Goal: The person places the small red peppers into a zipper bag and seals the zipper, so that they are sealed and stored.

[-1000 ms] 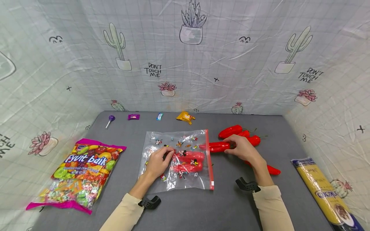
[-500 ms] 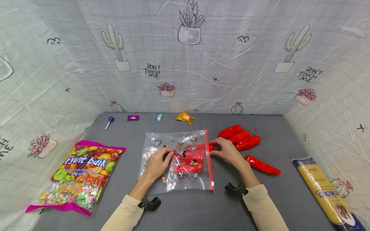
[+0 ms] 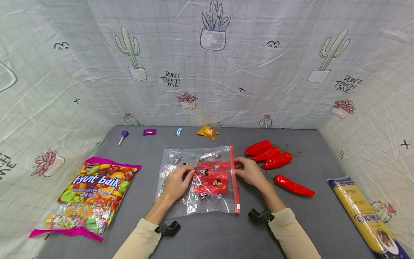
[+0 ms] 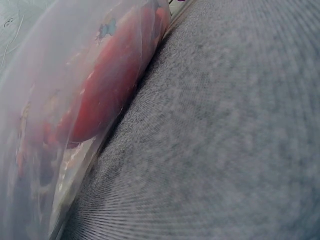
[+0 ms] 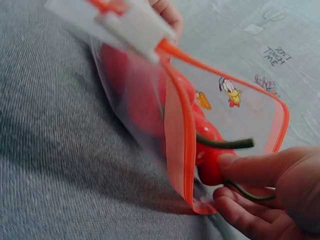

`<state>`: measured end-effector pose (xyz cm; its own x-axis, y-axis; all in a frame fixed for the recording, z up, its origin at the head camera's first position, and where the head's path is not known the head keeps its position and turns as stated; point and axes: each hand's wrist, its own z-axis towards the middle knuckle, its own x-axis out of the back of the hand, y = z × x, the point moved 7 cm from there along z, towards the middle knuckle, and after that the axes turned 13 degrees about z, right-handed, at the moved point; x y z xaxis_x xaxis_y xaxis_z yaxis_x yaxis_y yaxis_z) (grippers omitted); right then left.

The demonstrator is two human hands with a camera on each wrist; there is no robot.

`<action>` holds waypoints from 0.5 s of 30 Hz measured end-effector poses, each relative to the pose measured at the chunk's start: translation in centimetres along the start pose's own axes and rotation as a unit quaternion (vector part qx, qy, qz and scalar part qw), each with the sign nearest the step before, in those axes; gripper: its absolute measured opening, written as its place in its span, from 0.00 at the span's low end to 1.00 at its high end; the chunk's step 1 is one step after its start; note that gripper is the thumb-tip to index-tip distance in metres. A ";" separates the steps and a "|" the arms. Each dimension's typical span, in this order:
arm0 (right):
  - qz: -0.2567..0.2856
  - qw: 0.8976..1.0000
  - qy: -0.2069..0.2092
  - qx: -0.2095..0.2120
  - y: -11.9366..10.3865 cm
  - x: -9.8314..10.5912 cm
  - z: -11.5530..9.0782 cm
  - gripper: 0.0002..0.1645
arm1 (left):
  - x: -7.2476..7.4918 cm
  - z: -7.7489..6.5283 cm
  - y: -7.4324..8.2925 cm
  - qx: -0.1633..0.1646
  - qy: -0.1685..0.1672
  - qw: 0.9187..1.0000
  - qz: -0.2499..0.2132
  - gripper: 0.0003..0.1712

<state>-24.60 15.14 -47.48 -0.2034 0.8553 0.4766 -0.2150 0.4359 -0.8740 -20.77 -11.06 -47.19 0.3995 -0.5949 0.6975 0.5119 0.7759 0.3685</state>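
A clear zip bag (image 3: pixel 181 180) with cartoon prints and a red zip edge lies flat, its mouth to the right. Several red chili peppers (image 3: pixel 211 189) show through the plastic. My left hand (image 3: pixel 176 183) pinches the bag's upper layer near its middle. At the mouth, my right hand (image 3: pixel 250 172) holds the stem end of a chili pepper (image 5: pixel 210 170), thumb on its red end and fingers beneath, while the rest of it lies inside. The right wrist view shows the mouth standing apart, with a white slider (image 5: pixel 137 30). In the left wrist view the bag's plastic (image 4: pixel 55 100) covers a red pepper.
Right of the bag lie a cluster of three chili peppers (image 3: pixel 266 154) and a single one (image 3: pixel 293 185). A candy bag (image 3: pixel 93 190) lies left, a yellow packet (image 3: pixel 363 216) far right. Along the back are a lollipop (image 3: pixel 123 136) and small wrapped candies (image 3: pixel 149 132).
My right hand has moved left with a chili pepper, sliding it through the mouth into the bag beside the others. The left hand has stayed in place on the bag.
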 end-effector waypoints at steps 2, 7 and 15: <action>0.016 1.000 -0.016 -0.003 0.0 -0.3 0.0 0.17 | 0.0 0.0 0.0 0.002 0.000 1.000 -0.001 0.05; 0.035 0.998 -0.054 0.007 -0.1 -0.8 -0.1 0.17 | 0.0 0.0 -0.2 0.007 0.002 1.000 -0.006 0.05; 0.012 0.995 -0.092 0.038 -0.5 -1.1 -0.3 0.16 | 0.0 0.1 -0.2 0.000 0.007 1.000 -0.003 0.05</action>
<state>-23.98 14.09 -47.55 -0.3794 0.7965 0.4707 -0.2772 0.3875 -0.8792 -20.92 -11.16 -47.19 0.4062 -0.6030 0.6866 0.5154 0.7716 0.3728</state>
